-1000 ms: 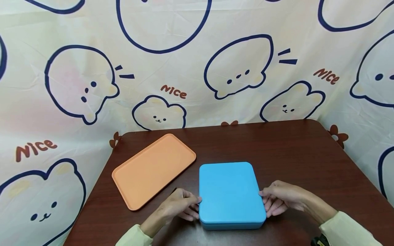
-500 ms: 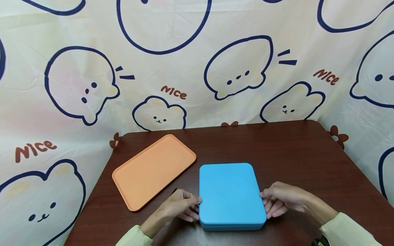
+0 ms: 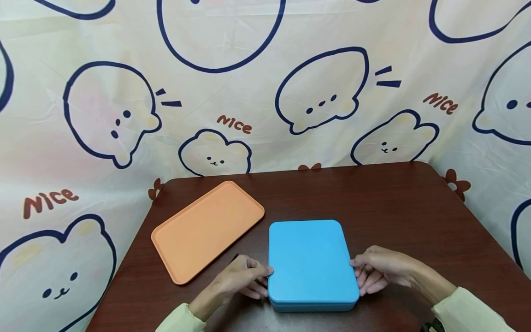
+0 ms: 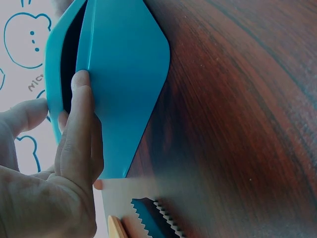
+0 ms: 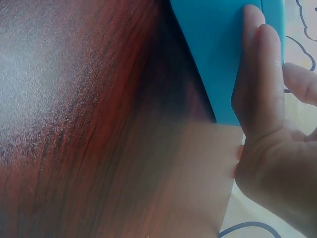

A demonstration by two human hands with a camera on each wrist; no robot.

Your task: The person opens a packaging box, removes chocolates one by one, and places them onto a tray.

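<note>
A light blue square box [image 3: 313, 306] with rounded corners sits on the dark wooden table, its lid [image 3: 309, 260] on top. My left hand [image 3: 242, 279] is at the box's left side, thumb at the lid's rim, the other fingers lower. In the left wrist view, a dark gap shows between lid [image 4: 53, 74] and box wall [image 4: 124, 74], and the fingers [image 4: 81, 109] lie along that wall. At the right side, my right hand [image 3: 379, 269] holds the lid's edge with its thumb, while its fingers [image 5: 270, 64] rest against the box wall. The box's inside is hidden.
A shallow orange tray [image 3: 207, 233] lies slanted at the left, behind my left hand. Light fabric [image 3: 257, 92] with cartoon bears hangs around the table [image 3: 406, 207]. Low in the left wrist view shows a blue-black strip [image 4: 153, 218] with saw-toothed edges.
</note>
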